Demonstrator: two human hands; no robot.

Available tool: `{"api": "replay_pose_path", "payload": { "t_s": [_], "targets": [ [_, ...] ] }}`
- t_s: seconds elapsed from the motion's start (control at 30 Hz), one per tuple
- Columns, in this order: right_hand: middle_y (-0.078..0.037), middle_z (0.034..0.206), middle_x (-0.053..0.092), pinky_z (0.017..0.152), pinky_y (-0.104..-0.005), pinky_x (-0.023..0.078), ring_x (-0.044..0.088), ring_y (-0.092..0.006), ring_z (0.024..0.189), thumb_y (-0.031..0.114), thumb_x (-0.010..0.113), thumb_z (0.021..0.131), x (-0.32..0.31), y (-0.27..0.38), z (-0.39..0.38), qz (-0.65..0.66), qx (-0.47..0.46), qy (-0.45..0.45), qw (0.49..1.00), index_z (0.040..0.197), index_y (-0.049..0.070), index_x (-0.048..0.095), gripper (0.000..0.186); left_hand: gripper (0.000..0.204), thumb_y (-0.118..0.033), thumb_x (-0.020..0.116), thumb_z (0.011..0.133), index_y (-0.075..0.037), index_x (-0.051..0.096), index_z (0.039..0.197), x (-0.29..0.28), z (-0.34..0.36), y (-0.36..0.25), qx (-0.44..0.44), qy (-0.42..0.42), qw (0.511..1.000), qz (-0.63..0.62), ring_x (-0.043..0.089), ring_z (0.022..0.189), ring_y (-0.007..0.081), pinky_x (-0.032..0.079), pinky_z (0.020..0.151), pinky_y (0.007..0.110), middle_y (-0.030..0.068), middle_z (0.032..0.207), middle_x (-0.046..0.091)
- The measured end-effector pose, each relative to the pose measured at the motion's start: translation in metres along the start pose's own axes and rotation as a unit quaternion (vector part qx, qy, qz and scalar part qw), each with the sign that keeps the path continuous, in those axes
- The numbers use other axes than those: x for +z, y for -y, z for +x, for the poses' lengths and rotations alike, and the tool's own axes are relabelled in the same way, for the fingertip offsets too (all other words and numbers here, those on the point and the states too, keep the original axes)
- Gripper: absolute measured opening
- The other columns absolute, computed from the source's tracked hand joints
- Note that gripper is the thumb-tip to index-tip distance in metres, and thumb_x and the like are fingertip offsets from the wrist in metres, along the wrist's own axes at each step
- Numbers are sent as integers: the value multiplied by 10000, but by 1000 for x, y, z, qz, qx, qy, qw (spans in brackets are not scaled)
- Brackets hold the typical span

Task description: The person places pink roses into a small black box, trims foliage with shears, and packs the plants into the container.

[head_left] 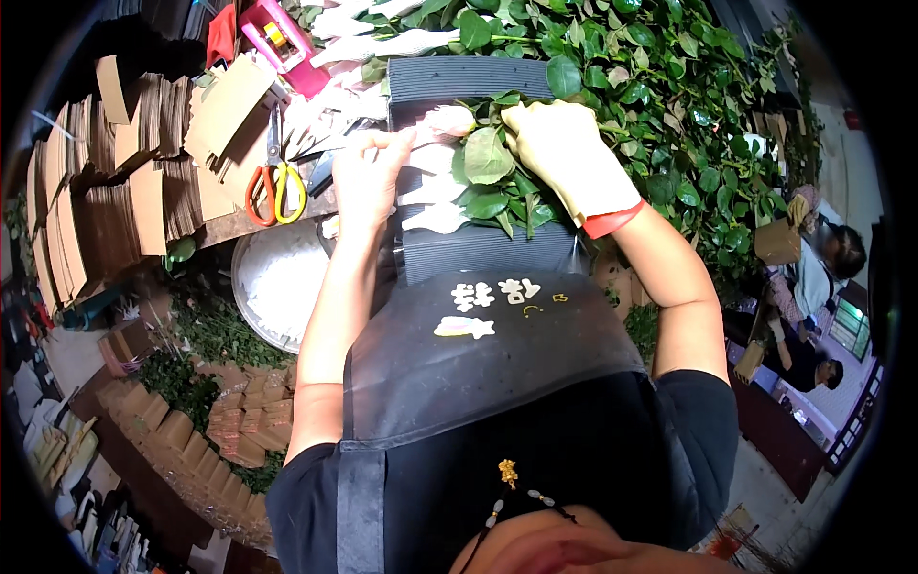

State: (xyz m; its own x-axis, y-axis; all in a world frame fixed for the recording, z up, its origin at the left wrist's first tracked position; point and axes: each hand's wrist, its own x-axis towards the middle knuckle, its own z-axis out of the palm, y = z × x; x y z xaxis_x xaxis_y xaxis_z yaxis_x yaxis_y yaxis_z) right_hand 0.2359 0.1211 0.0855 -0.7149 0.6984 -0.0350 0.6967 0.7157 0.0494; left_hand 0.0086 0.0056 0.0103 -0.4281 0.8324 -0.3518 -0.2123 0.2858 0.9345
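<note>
My right hand (564, 153), in a pale yellow glove with a red band at the wrist, closes around the leafy stem of a pale pink rose (447, 121). The rose lies sideways, its bloom pointing left. Bare and pinched closed, my left hand (368, 172) is just left of the bloom; what its fingertips hold is too small to make out. Below the rose, blooms in white net sleeves (438, 218) lie with their leaves to the right. They rest between two black ridged walls (469, 78) of a stand in front of my apron.
Left of my hand lie scissors (277, 182) with orange and yellow handles, stacked cardboard pieces (105, 230) and a pink tape dispenser (282, 43). A round basin (282, 282) of white material stands below. Leafy stems (660, 105) heap at right; other people (813, 287) are beyond.
</note>
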Motion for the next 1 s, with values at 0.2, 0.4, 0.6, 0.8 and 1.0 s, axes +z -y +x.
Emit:
{"api": "replay_pose_path", "payload": {
  "t_s": [0.2, 0.4, 0.6, 0.8, 1.0],
  "targets": [
    [-110, 852, 756, 726, -439, 585, 745, -322, 791, 294, 703, 958, 2, -2, -1, -2, 1, -4, 1000, 993, 107, 731, 193, 205, -172, 853, 932, -43, 696, 905, -5, -24, -25, 57, -38, 995, -74, 490, 594, 49, 389, 530, 235, -44, 714, 589],
    [-132, 874, 737, 769, -443, 577, 726, -332, 833, 346, 628, 1021, -43, -15, -12, 80, -33, 16, 996, 1145, 93, 726, 298, 163, -45, 704, 1005, -63, 622, 866, -75, -22, -34, 138, -93, 983, -80, 398, 534, 22, 319, 508, 225, 71, 955, 734],
    [-68, 1078, 785, 834, -348, 575, 725, -253, 913, 236, 661, 988, -85, -1, -40, 285, -51, -9, 957, 1373, 222, 731, 392, 248, -230, 783, 983, -45, 620, 960, -73, -31, 1, 103, 71, 979, 163, 619, 759, 99, 495, 707, 275, 26, 882, 672],
    [-111, 1026, 761, 785, -422, 568, 715, -303, 840, 248, 690, 972, -63, -23, -23, 114, -14, -119, 986, 1375, 145, 692, 416, 260, -303, 784, 997, -53, 714, 995, -20, -4, -11, 60, 156, 972, 166, 559, 729, 58, 470, 680, 255, -26, 812, 657],
    [-134, 1120, 797, 843, -384, 608, 782, -270, 917, 299, 732, 1011, -127, 10, -36, 159, 90, -95, 979, 1433, 172, 683, 444, 231, -238, 730, 1051, -59, 696, 909, -14, -19, -22, 57, 159, 963, 208, 543, 754, 29, 435, 664, 226, -43, 832, 646]
  ]
}}
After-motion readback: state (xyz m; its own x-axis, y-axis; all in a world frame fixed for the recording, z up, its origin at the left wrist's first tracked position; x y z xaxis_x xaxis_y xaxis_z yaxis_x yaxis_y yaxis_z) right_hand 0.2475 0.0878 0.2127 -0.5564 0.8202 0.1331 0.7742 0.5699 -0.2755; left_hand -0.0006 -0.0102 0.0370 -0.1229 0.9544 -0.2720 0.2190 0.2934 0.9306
